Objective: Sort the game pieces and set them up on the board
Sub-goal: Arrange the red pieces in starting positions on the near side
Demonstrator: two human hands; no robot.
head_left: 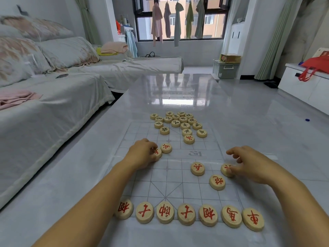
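A clear plastic board (170, 182) with a printed grid lies on the grey table. Several red-lettered wooden discs (187, 214) stand in a row along its near edge. My left hand (142, 154) grips a red disc (157, 153) at the board's left side, beside another red disc (166, 148). My right hand (249, 163) pinches a red disc (226, 169) near the right edge. More red discs lie at the middle (197, 168), lower right (217, 182) and further up (189, 139). A heap of black-lettered discs (178, 122) sits at the far end.
The glossy grey table (249, 122) stretches away past the board. A covered sofa (53, 104) runs along the left. A white cabinet (306, 86) with a red bag stands at the right, and a small blue object (307, 119) lies on the floor.
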